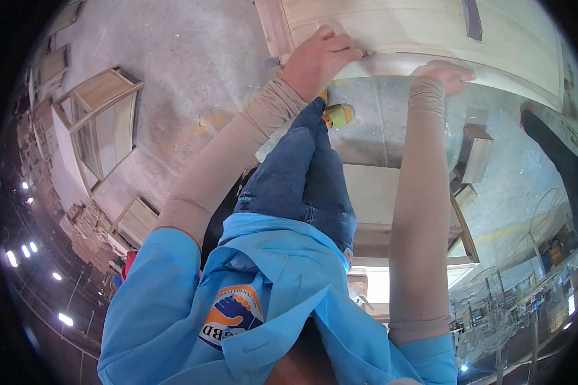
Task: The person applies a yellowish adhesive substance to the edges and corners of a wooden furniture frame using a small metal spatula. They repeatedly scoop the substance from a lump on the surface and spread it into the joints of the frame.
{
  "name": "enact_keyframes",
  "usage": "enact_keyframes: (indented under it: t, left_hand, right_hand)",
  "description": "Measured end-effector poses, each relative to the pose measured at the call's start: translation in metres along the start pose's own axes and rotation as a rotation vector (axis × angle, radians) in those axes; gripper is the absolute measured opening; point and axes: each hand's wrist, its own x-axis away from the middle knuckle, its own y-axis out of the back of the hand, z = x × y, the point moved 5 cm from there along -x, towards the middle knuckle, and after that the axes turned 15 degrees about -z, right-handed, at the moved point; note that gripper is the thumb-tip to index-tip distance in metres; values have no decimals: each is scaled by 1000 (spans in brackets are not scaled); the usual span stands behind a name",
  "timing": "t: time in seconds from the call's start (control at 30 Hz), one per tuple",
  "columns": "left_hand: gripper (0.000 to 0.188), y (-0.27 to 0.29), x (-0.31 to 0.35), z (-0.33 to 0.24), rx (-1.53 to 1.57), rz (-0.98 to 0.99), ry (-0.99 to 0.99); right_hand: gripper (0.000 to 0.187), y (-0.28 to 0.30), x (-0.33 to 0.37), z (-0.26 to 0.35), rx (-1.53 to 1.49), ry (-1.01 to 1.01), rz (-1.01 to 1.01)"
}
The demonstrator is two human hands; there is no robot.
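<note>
A large pale wooden furniture panel [404, 29] lies in front of me, with a rail [392, 64] along its near edge. At its left end my left hand [318, 61] is closed over the edge. A small dark tip shows at its fingers, too small to name. Further right, my right hand [444, 76] has its fingers curled against the same near rail, gripping the panel's edge. What lies under its fingers is hidden. A dark purple-grey strip [472, 19] sits on the panel's top.
A wooden frame cabinet [99, 122] stands on the concrete floor [192, 58] at left. Behind me is another wooden piece [372, 240]. A small wooden block [475, 154] stands at right, near another person's dark-trousered leg [555, 154]. Stacked wood [90, 234] lies at far left.
</note>
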Motion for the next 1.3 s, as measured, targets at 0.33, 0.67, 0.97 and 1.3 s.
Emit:
enact_keyframes:
  t: [0.33,0.67,0.97,1.3]
  left_hand:
    - [16,10,-12,15,198,140,313]
    - [17,-6,-18,37,202,293,501]
    - [16,33,-20,46,42,405,583]
    - [9,92,-150,61,-471,-185,-50]
  right_hand:
    - [64,13,29,30,24,-24,68]
    - [63,7,19,21,47,43,-36]
    - [65,5,20,17,96,-3,24]
    - [67,10,19,25,191,63,-21]
